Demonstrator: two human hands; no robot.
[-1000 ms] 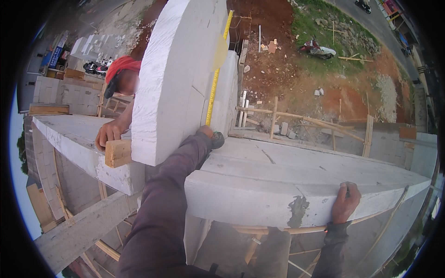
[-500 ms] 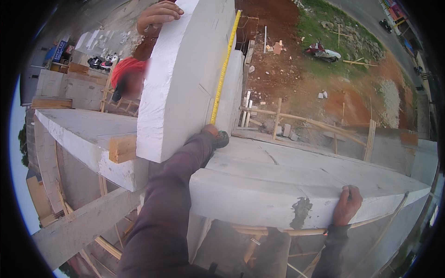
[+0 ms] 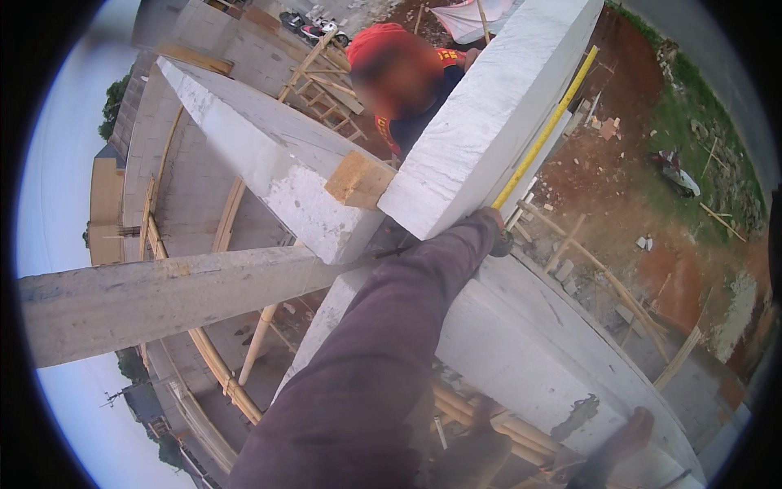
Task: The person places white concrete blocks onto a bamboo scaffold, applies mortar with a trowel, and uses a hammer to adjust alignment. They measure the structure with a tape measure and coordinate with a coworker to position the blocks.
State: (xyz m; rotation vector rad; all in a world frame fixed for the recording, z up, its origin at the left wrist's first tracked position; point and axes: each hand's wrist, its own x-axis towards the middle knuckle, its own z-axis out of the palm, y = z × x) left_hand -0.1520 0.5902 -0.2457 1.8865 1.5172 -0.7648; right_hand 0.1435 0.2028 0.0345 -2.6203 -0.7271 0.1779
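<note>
My left arm reaches forward, and my left hand [image 3: 492,217] is closed round a tape measure [image 3: 501,244], whose case is partly hidden by my fingers and sleeve. Its yellow blade [image 3: 544,134] runs outward along the long side of a thick white block slab [image 3: 489,98]. The slab lies across a gap in the white walls, near a short wooden block [image 3: 358,180]. At the lower right, my right hand [image 3: 634,433] is at the edge of the right-hand white wall [image 3: 538,334], beside a grey mortar patch; blur hides how its fingers lie.
Across the slab, a co-worker in a red head covering [image 3: 383,41] stands close to it. A concrete beam [image 3: 179,297] enters from the left below the left-hand white wall [image 3: 269,155]. Bamboo poles [image 3: 220,371] stand below. Red soil and grass lie far down at right.
The view has swung and tilted, shifting the slab and tape toward the right. More of the co-worker shows, while their hand on the slab's top has left sight. My left hand keeps the tape measure.
</note>
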